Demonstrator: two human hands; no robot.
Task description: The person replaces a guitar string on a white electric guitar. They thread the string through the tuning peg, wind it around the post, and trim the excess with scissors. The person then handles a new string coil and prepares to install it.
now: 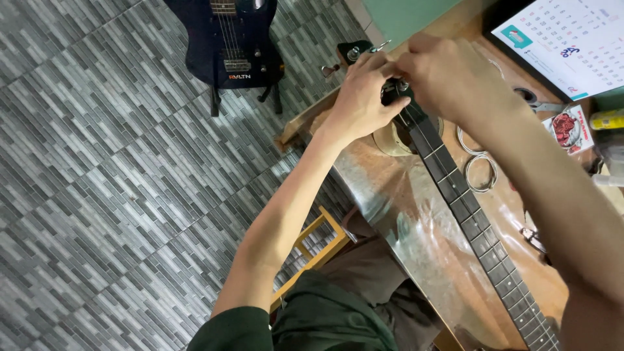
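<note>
— So, what takes up most of the view?

— Grey patterned floor tiles on the left, and a worn wooden workbench on the right. A dark electric guitar stands on a stand on the tiles, well apart from the bench.

— And on the bench?

— A guitar neck lies along it, dark fretboard up, its headstock at the far end — that is where both hands meet.

— How are the hands?

— The left hand is curled around the top of the neck just below the headstock, fingers closed on it. The right hand is closed over the same spot, fingertips pinched together; what they pinch I cannot tell.

— Anything smaller?

— A calendar at the far right, coiled strings just beside the neck, and a small red-and-white packet.
</note>
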